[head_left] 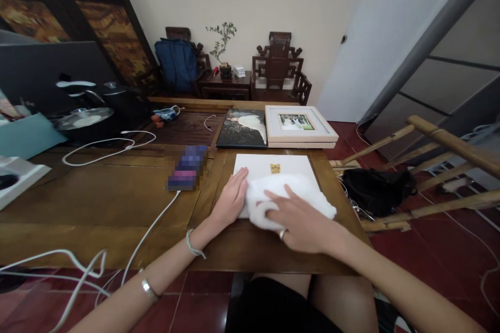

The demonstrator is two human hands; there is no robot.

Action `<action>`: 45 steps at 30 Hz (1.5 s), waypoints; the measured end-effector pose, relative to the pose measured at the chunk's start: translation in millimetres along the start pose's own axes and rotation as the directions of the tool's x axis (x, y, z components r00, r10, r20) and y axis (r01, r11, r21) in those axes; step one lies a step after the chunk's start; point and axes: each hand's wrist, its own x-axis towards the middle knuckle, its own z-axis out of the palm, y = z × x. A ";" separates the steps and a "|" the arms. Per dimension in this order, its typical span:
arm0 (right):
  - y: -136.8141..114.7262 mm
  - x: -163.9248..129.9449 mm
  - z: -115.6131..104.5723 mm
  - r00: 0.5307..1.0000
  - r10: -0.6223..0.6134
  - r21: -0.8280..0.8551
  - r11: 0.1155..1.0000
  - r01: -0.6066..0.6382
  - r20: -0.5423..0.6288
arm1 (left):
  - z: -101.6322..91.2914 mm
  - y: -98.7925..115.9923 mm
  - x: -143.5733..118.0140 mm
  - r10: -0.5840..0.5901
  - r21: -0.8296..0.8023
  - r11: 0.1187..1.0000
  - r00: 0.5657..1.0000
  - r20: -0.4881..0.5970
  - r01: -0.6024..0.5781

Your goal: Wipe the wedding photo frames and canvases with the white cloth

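Observation:
A white flat board [265,165], face down with a small brass hanger near its top edge, lies on the wooden table [117,203] in front of me. My left hand [231,199] rests flat on the board's left edge, fingers together. My right hand [299,218], wearing a ring, presses a white cloth [291,192] onto the board, fingers spread over the cloth.
Behind the board lie a dark photo print [242,129] and a white picture frame [299,125]. A blurred phone [186,167] with a white cable sits to the left. Pots and cables crowd the far left; a bamboo chair [422,166] and black bag [375,190] stand right.

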 end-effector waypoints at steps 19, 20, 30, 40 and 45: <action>74.3 117.2 -42.4 0.953 0.297 0.145 0.947 -0.286 -0.061 | 2.4 -11.0 -1.3 0.187 0.183 0.964 0.982 0.043 -0.191; 84.2 105.2 -44.7 0.943 0.326 0.151 0.938 -0.313 -0.066 | 2.9 -11.4 -1.7 0.187 0.176 0.966 0.982 0.039 -0.191; 103.6 -33.7 -10.8 0.877 0.466 0.137 0.882 -0.450 -0.121 | 4.7 -11.4 -2.4 0.182 0.167 0.969 0.983 0.018 -0.183; 34.9 -94.5 6.9 0.963 0.270 0.142 0.954 -0.264 -0.022 | 5.5 -11.0 -2.7 0.184 0.162 0.969 0.983 0.018 -0.184; 83.1 -50.7 -1.6 0.913 0.399 0.115 0.914 -0.389 -0.081 | 4.6 -12.5 -2.1 0.189 0.169 0.967 0.982 0.019 -0.190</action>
